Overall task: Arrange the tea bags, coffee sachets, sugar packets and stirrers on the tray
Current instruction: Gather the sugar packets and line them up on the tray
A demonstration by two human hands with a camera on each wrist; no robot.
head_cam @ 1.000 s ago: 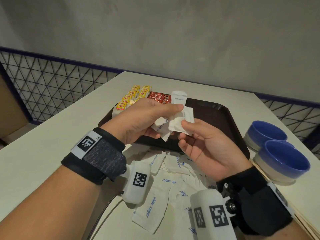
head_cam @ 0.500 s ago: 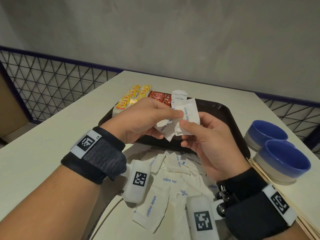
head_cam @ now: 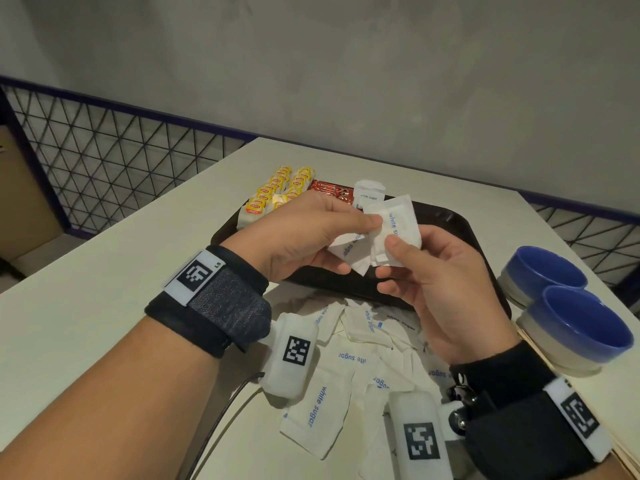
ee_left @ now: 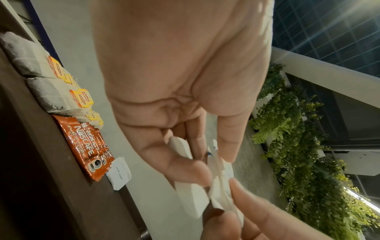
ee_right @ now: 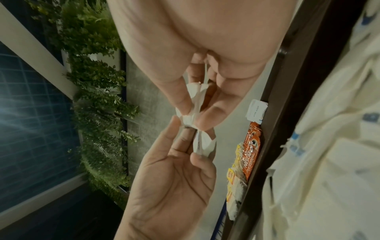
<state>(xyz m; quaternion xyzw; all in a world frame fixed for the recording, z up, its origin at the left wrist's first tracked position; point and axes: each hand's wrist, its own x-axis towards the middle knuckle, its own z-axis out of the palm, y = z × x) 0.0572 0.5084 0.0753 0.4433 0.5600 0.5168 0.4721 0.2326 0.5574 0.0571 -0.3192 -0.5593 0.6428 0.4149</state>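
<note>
Above the near edge of the dark tray [head_cam: 460, 230], both hands hold white sugar packets. My left hand [head_cam: 311, 237] pinches a small bunch of packets [head_cam: 348, 251] between thumb and fingers. My right hand [head_cam: 426, 271] pinches another packet [head_cam: 398, 226] against that bunch. In the left wrist view the packets [ee_left: 218, 178] sit between the fingertips of both hands, and the right wrist view shows the same bunch [ee_right: 197, 113]. On the tray's far left lie yellow-tagged tea bags [head_cam: 277, 192], red coffee sachets [head_cam: 329, 190] and a sugar packet [head_cam: 370, 195].
Several loose sugar packets [head_cam: 346, 368] are scattered on the cream table [head_cam: 86, 323] in front of the tray. Two blue bowls [head_cam: 575, 323] stand at the right. Wooden stirrers [head_cam: 623, 459] lie at the right edge under my wrist. A wire mesh railing [head_cam: 104, 168] borders the table.
My right hand has turned its packet upright and brought it against the bunch in my left hand. Both hands have stayed above the tray's near edge.
</note>
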